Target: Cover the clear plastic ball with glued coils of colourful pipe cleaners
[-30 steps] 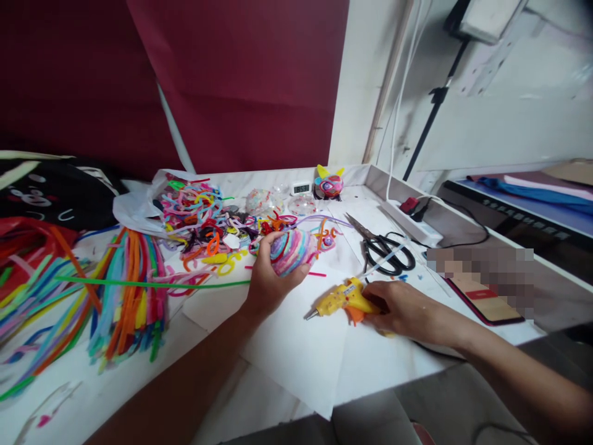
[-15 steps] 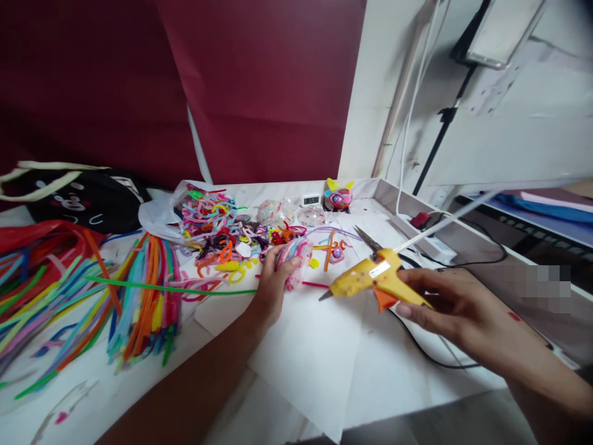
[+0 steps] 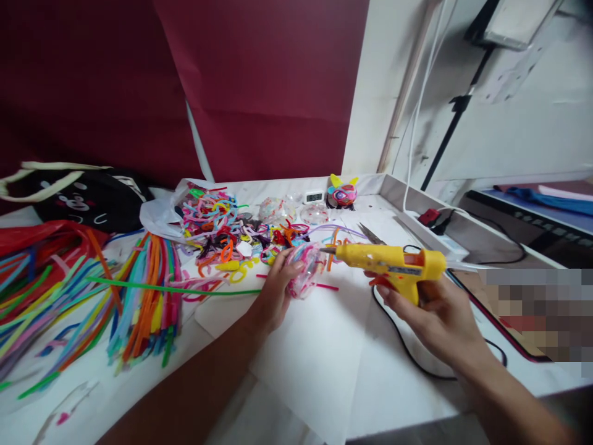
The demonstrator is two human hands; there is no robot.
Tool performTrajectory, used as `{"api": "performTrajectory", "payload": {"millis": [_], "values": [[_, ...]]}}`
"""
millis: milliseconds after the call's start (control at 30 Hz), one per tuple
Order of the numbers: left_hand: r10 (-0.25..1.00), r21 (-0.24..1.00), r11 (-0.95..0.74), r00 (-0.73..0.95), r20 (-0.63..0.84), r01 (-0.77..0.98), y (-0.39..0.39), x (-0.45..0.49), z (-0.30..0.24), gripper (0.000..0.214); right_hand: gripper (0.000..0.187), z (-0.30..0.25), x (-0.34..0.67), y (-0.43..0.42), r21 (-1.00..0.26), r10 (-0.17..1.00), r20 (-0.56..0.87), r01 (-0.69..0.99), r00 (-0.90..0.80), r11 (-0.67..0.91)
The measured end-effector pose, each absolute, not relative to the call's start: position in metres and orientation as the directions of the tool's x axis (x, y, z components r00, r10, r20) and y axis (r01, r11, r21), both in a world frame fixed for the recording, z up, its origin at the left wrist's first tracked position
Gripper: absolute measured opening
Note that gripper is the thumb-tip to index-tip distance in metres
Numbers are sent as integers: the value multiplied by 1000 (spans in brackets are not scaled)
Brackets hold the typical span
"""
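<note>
The right hand (image 3: 435,315) grips a yellow glue gun (image 3: 393,262) above the middle of the desk (image 3: 393,383), its long axis near level and running side to side, nozzle pointing left at the ball (image 3: 303,269) that the left hand (image 3: 278,287) holds closed around it. The nozzle tip sits just beside the left fingers (image 3: 290,267), so hot glue could burn them, and the black cord (image 3: 403,346) looping toward the desk's near edge might snag and jerk the aim
</note>
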State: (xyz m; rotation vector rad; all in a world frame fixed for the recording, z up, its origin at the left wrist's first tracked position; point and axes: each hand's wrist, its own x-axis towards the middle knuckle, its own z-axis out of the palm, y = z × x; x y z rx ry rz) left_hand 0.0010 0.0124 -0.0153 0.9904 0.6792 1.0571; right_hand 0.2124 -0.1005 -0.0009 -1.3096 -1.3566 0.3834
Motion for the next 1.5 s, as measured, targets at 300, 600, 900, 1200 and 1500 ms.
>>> {"api": "performTrajectory", "payload": {"millis": [300, 600, 900, 1200, 1500], "values": [[920, 918, 148, 391, 8, -367, 15, 1, -21, 50, 29, -25, 211, -106, -830, 823, 505, 407, 258, 382], [926, 950, 137, 377, -22, -281, 9, 2, -16, 54, 16, -27, 214, -108, -699, 808, 568, 609, 155, 375], [932, 957, 141, 360, -43, -252, 9, 3, -16, 61, 15, -24, 214, -105, -606, 784, 618, 674, 65, 422], [934, 958, 147, 353, -52, -248, 7, 4, -15, 65, 14, -21, 213, -110, -483, 752, 660, 765, -3, 427], [939, 967, 120, 342, -37, -224, 6, 5, -14, 65, 21, -27, 216, -111, -429, 751, 658, 791, -57, 436]]}}
